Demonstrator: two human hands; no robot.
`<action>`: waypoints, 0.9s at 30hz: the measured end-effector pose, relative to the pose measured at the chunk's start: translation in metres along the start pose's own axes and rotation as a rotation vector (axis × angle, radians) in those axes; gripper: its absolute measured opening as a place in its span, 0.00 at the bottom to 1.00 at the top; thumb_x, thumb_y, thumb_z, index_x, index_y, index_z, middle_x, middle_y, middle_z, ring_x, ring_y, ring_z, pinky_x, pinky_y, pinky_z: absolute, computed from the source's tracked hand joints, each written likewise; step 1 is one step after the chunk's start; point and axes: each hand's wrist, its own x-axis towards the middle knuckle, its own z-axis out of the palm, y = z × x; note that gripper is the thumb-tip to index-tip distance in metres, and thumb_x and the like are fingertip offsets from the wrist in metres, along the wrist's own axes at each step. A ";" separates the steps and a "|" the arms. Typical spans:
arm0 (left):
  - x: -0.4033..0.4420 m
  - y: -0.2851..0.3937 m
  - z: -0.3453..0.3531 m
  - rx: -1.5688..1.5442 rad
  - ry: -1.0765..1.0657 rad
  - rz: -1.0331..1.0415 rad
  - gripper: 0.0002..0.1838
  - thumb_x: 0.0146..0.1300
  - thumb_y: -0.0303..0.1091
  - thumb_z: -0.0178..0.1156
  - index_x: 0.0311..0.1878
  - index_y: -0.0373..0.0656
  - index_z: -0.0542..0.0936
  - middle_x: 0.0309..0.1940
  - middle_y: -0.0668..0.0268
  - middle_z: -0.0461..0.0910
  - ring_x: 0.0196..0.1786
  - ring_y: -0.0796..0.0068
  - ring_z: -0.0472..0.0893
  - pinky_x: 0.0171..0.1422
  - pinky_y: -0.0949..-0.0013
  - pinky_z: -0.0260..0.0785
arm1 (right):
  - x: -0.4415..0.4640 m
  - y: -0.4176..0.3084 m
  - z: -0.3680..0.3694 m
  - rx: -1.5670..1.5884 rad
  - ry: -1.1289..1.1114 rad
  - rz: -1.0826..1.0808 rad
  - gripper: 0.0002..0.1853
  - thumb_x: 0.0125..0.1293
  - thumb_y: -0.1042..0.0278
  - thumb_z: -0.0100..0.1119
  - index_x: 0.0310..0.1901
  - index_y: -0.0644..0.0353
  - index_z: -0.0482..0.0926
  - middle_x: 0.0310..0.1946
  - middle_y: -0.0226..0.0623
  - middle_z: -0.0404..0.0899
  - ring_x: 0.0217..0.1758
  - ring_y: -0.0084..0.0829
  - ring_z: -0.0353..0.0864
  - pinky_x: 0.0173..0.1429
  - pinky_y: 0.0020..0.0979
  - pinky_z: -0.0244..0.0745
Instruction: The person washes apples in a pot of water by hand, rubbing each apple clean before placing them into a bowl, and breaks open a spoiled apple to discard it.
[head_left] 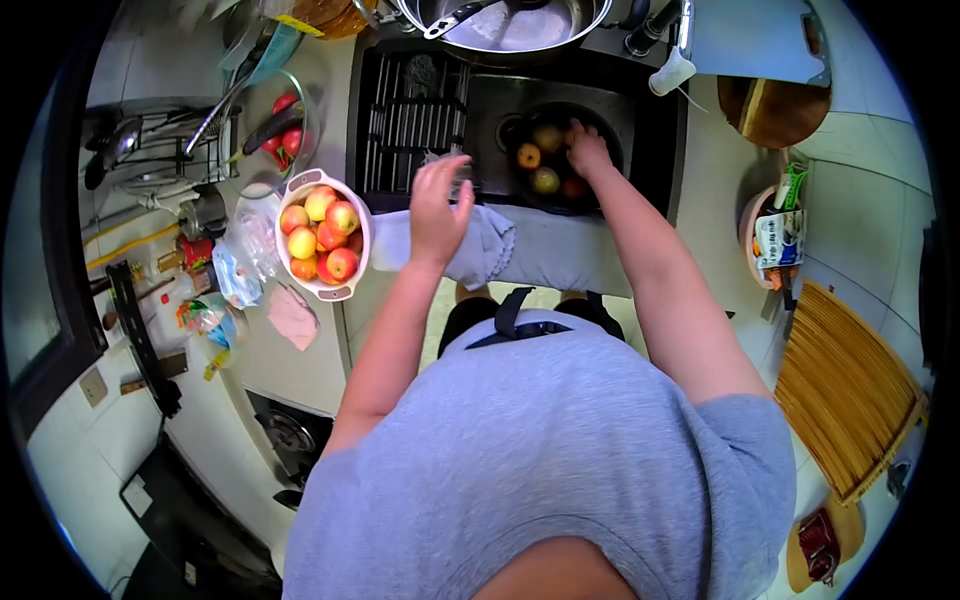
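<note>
My left hand (440, 208) hovers over the near edge of the sink, fingers stretched and thumb apart, holding nothing that I can see. Beneath it lies a grey-blue cloth (485, 245), draped along the counter edge. My right hand (590, 152) reaches down into a dark round basin (612, 165) in the sink. Its fingers look apart, though their tips are partly lost in the dark. Inside the basin are several apples, among them a yellowish apple (545, 180) and another apple (548, 138) just left of my fingers. A white oval colander (365, 235) full of red-yellow apples stands left of my left hand.
A black drying rack (415, 115) covers the sink's left side. Behind the sink sits a large metal pot (590, 15). The faucet (672, 75) is at the right. A glass bowl (310, 120) with red produce and an eggplant (272, 133) stands at the back left.
</note>
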 end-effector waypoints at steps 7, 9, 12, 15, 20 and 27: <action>0.000 0.007 0.013 -0.111 -0.181 0.021 0.12 0.61 0.23 0.63 0.48 0.40 0.82 0.44 0.57 0.83 0.52 0.53 0.80 0.59 0.58 0.72 | 0.015 0.004 0.029 -0.097 -0.124 0.161 0.27 0.64 0.58 0.61 0.67 0.40 0.73 0.65 0.46 0.73 0.72 0.51 0.67 0.72 0.57 0.59; -0.006 0.004 0.014 -0.134 -0.214 -0.007 0.10 0.61 0.23 0.63 0.45 0.40 0.83 0.43 0.57 0.84 0.50 0.53 0.81 0.58 0.58 0.72 | -0.004 -0.003 0.009 -0.068 -0.083 0.095 0.29 0.60 0.62 0.67 0.65 0.42 0.74 0.62 0.45 0.76 0.69 0.50 0.71 0.70 0.54 0.64; -0.014 0.002 0.023 -0.179 -0.221 -0.024 0.10 0.61 0.22 0.63 0.46 0.39 0.84 0.41 0.58 0.85 0.48 0.59 0.82 0.53 0.63 0.75 | -0.038 -0.010 -0.013 0.164 0.041 -0.012 0.33 0.50 0.67 0.75 0.61 0.45 0.76 0.58 0.43 0.81 0.63 0.48 0.77 0.67 0.47 0.71; -0.014 0.004 0.040 -0.255 -0.239 -0.047 0.17 0.59 0.22 0.65 0.53 0.40 0.81 0.45 0.59 0.84 0.47 0.65 0.83 0.50 0.66 0.77 | -0.070 -0.021 -0.038 0.752 0.091 -0.190 0.35 0.44 0.76 0.78 0.58 0.53 0.77 0.55 0.37 0.82 0.63 0.37 0.79 0.66 0.35 0.74; 0.009 0.042 0.060 -0.335 -0.204 0.019 0.41 0.52 0.23 0.72 0.71 0.49 0.70 0.59 0.55 0.71 0.47 0.63 0.80 0.49 0.68 0.78 | -0.131 -0.063 -0.103 1.286 -0.195 -0.391 0.38 0.54 0.80 0.70 0.69 0.55 0.70 0.62 0.32 0.74 0.65 0.27 0.75 0.70 0.30 0.70; 0.027 0.070 0.055 -0.319 -0.066 0.164 0.35 0.49 0.24 0.73 0.65 0.49 0.76 0.52 0.56 0.75 0.53 0.55 0.79 0.57 0.61 0.76 | -0.173 -0.077 -0.153 1.595 -0.299 -0.232 0.26 0.72 0.67 0.54 0.72 0.52 0.69 0.63 0.35 0.71 0.65 0.29 0.74 0.62 0.34 0.78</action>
